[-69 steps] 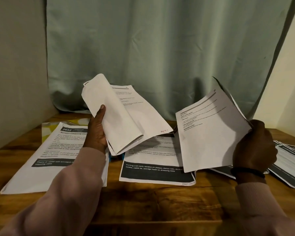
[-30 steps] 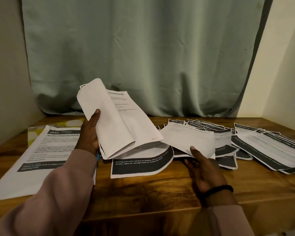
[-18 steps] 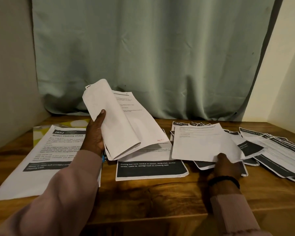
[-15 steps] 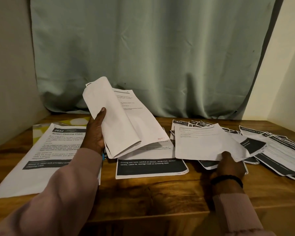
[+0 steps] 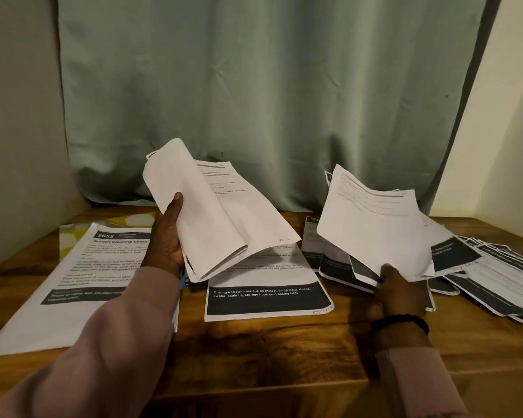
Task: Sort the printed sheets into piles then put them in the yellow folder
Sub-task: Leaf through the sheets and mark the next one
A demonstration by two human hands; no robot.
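Left hand (image 5: pixel 166 236): grips a folded-over bundle of printed sheets (image 5: pixel 215 212), raised above the wooden table (image 5: pixel 269 351). Right hand (image 5: pixel 400 294): pinches several lifted sheets (image 5: pixel 372 230) over the fanned pile (image 5: pixel 501 282). Yellow folder (image 5: pixel 73 236): far left, under the "Screen Cleaning Check" pile (image 5: pixel 82 285).

The scene is dim and warm, with the light falling from above and in front. The white sheets (image 5: pixel 375 233) are the brightest parts, without glare. Dark shadows lie on the wooden surface (image 5: pixel 284 351) under the arms. The small print is soft, and the edges bend from the wide lens.
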